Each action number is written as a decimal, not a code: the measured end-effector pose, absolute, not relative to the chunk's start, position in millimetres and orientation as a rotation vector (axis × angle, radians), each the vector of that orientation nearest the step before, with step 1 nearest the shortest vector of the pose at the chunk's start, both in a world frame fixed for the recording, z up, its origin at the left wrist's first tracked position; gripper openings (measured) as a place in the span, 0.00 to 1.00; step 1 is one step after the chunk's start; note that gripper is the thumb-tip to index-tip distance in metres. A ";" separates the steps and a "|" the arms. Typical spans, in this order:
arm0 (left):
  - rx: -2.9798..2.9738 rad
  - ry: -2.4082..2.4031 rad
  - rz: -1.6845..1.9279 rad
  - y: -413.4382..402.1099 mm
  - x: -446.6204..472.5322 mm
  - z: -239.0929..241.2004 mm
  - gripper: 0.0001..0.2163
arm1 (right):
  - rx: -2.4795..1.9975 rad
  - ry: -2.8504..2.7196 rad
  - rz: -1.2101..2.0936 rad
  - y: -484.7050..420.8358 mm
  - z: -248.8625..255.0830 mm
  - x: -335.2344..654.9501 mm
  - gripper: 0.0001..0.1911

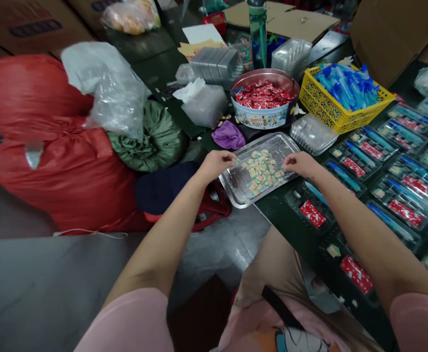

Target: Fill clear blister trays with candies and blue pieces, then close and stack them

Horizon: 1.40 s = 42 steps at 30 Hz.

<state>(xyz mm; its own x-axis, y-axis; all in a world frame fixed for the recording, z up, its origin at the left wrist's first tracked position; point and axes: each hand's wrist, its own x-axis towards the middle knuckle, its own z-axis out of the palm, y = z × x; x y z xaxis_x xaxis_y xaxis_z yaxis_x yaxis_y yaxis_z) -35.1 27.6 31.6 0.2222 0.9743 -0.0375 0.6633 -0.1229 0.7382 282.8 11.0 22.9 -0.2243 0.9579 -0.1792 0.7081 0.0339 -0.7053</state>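
A metal tray (pixel 238 188) sits at the near edge of the dark table and holds several small pastel wrapped pieces (pixel 262 172). My left hand (pixel 217 162) rests at the tray's left rim with its fingers curled together in a pinch over the pieces; what it holds is too small to name. On the tray's right side my right hand (pixel 301 163) has its fingers pinched at the edge of the pile. Both forearms reach in from below.
Behind the tray stand a round tin of red wrapped sweets (pixel 263 95), a yellow basket of blue items (pixel 342 95) and stacks of clear plastic trays (pixel 311 133). Filled clear packs (pixel 400 171) cover the table at right. Red sacks (pixel 48 146) and a green bag (pixel 155 139) lie left.
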 end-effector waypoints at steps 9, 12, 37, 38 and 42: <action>1.625 1.412 0.800 31.4 -26.3 14.2 0.15 | -1.857 -2.121 1.025 4.2 25.8 257.9 0.08; 1.626 1.432 0.834 20.8 -31.6 13.2 0.15 | -1.848 -2.301 0.848 1.3 25.4 250.3 0.07; 1.399 1.404 1.018 -43.8 -36.4 18.8 0.15 | -1.665 -2.188 0.875 14.6 16.0 283.8 0.12; 1.400 1.408 1.011 -44.9 -35.5 19.8 0.15 | -1.666 -2.233 0.883 14.8 16.1 281.5 0.11; 1.419 1.417 0.998 -48.7 -33.3 21.5 0.14 | -1.704 -2.360 0.767 14.7 14.8 269.9 0.10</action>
<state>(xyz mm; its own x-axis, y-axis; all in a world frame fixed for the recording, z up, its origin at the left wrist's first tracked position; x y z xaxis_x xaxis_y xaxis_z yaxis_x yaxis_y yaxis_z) -33.3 -48.7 21.5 0.0296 0.9988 -0.0387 0.3001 0.0281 0.9535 269.9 14.7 14.8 -0.3531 0.9172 -0.1844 0.8505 0.2326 -0.4718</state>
